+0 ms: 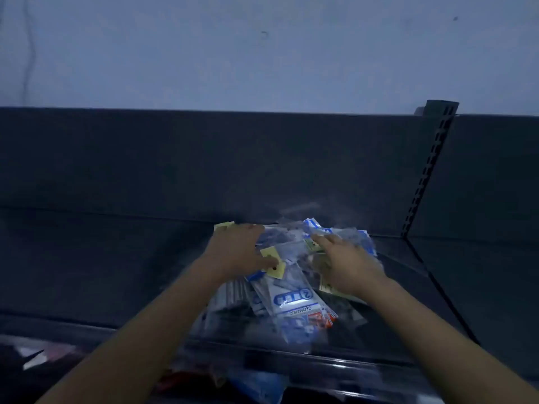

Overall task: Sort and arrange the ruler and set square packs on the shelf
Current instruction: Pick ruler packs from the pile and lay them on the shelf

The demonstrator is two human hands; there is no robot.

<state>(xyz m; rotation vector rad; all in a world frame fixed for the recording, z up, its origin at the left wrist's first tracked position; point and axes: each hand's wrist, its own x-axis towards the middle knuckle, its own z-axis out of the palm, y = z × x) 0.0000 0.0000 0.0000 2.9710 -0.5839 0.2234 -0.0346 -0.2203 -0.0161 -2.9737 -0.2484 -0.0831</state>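
A loose pile of clear ruler and set square packs (294, 298) with blue-and-white labels and yellow header tags lies on the dark shelf (116, 272), right of centre. My left hand (236, 249) rests on the pile's left side, its thumb on a yellow tag (277, 268) and its fingers spread towards the far edge. On the right side lies my right hand (347, 263), fingers stretched forward over a green-tagged pack (311, 245). Neither hand plainly grips a pack. The frame is dim and blurred.
The shelf's dark back panel (204, 158) rises behind the pile. A slotted upright (428, 170) divides this bay from the bay to the right. The front lip (320, 365) runs below the pile, with more goods (256, 383) dimly visible beneath it.
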